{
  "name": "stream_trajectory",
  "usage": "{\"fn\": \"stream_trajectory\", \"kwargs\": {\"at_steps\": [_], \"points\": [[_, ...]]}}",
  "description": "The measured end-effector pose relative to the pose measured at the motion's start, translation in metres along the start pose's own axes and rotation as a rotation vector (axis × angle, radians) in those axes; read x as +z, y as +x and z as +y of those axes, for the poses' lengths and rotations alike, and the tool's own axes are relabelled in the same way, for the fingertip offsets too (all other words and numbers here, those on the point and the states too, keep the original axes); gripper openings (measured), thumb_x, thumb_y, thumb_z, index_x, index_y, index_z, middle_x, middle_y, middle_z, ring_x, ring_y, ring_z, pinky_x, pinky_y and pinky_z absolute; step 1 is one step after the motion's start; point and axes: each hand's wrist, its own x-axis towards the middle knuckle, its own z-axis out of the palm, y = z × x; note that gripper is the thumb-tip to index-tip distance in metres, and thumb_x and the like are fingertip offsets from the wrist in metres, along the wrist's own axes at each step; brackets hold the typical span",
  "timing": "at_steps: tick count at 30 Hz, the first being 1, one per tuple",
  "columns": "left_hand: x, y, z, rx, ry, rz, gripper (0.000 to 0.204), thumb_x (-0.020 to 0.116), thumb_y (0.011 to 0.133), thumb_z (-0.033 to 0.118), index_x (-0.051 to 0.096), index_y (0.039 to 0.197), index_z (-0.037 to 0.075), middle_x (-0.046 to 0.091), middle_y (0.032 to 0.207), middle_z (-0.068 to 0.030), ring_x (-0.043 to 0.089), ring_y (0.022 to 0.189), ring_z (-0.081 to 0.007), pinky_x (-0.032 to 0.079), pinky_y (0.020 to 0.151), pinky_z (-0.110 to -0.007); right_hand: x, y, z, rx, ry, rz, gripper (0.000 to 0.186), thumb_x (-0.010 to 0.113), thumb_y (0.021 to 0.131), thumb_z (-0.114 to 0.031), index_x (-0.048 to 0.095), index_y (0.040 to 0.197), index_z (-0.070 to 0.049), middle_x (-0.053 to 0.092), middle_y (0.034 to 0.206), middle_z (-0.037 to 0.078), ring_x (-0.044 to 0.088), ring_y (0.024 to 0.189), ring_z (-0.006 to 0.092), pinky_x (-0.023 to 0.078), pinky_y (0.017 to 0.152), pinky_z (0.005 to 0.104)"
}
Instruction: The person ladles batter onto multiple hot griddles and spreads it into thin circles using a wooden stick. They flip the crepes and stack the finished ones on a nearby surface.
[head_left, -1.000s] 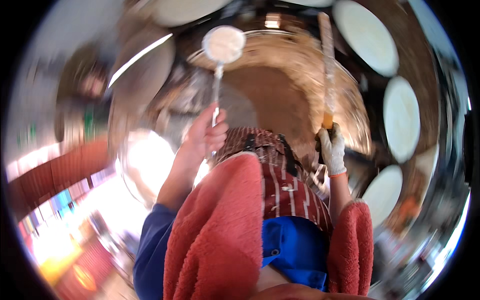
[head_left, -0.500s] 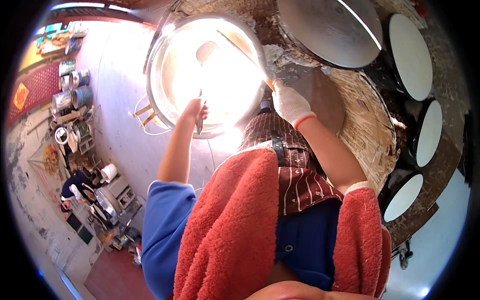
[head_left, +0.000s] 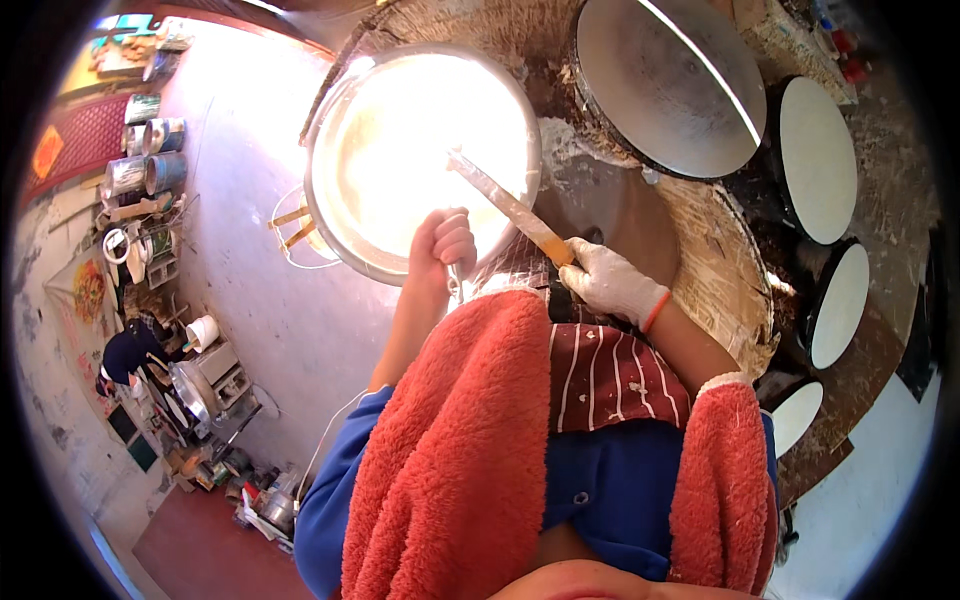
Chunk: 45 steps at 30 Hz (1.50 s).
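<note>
In the head view my bare left hand [head_left: 444,243] is closed on a thin metal handle [head_left: 455,281] at the near rim of a large metal pot [head_left: 325,205]; the handle's far end is lost in glare. My right hand [head_left: 607,281], in a white knit glove, grips a long flat stick [head_left: 515,210] with a yellow lower part. The stick slants leftward over the pot, its pale tip near the middle. What the pot holds looks creamy white, mostly washed out by bright light.
A large round griddle [head_left: 662,88] is right of the pot; smaller pale round plates [head_left: 816,158] line the curved counter. A co-worker [head_left: 135,350] in dark clothing bends among clutter at the left. Cans [head_left: 165,173] and a red mat [head_left: 210,550] lie along that side.
My view has swung from the griddles onto the pot, bringing both held tools over it. Since half a second ago, my left hand has shifted rightward, closer to the stick.
</note>
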Motion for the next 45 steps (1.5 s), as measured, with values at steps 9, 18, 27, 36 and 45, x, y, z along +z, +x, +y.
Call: {"fn": "stream_trajectory", "kwargs": {"at_steps": [9,18,27,36,45], "points": [[0.141,-0.084,-0.072,0.052,0.39,-0.582,0.027,0.026,0.1,0.024,0.029,0.075,0.012,0.023,0.047,0.0053,0.023,0.033,-0.0057,0.023,0.031,-0.022,-0.045,-0.037,-0.079,-0.706,-0.054,0.199,0.026,0.048,0.085,-0.02,0.052,0.1,0.001,0.059,0.08,0.027,0.059,0.075,0.0387,0.045,0.067,0.0436],[0.157,-0.147,-0.069,0.613,1.032,-0.181,0.029,0.029,0.1,0.025,0.033,0.076,0.008,0.024,0.045,0.0058,0.022,0.029,-0.0032,0.022,0.024,-0.02,-0.054,-0.042,-0.087,-1.004,-0.376,0.889,0.028,0.056,0.085,-0.015,0.056,0.112,-0.006,0.061,0.085,0.02,0.061,0.077,0.0344,0.048,0.065,0.0393],[0.045,-0.133,-0.06,0.297,0.642,0.114,0.028,0.035,0.098,0.027,0.038,0.075,0.012,0.024,0.046,0.0069,0.024,0.03,-0.0038,0.022,0.027,-0.022,-0.062,-0.046,0.054,-0.715,-0.315,0.521,0.042,0.062,0.08,-0.012,0.056,0.121,-0.008,0.06,0.085,0.015,0.06,0.076,0.0279,0.049,0.067,0.0341],[0.026,-0.075,-0.069,0.044,0.54,0.254,0.032,0.033,0.099,0.026,0.034,0.071,0.012,0.022,0.047,0.0069,0.02,0.031,-0.004,0.019,0.028,-0.021,-0.046,-0.063,0.127,-0.513,0.413,0.649,0.037,0.057,0.085,-0.007,0.054,0.12,0.002,0.062,0.102,0.011,0.057,0.086,0.0144,0.046,0.077,0.0258],[0.058,0.006,-0.156,-0.425,0.563,-0.142,0.027,0.024,0.1,0.03,0.034,0.08,0.015,0.024,0.049,0.0072,0.019,0.031,-0.004,0.014,0.027,-0.021,-0.055,-0.088,0.218,-0.226,1.085,0.796,0.02,0.056,0.09,-0.011,0.06,0.107,-0.002,0.055,0.08,-0.005,0.047,0.067,0.0014,0.04,0.06,0.0153]]}}
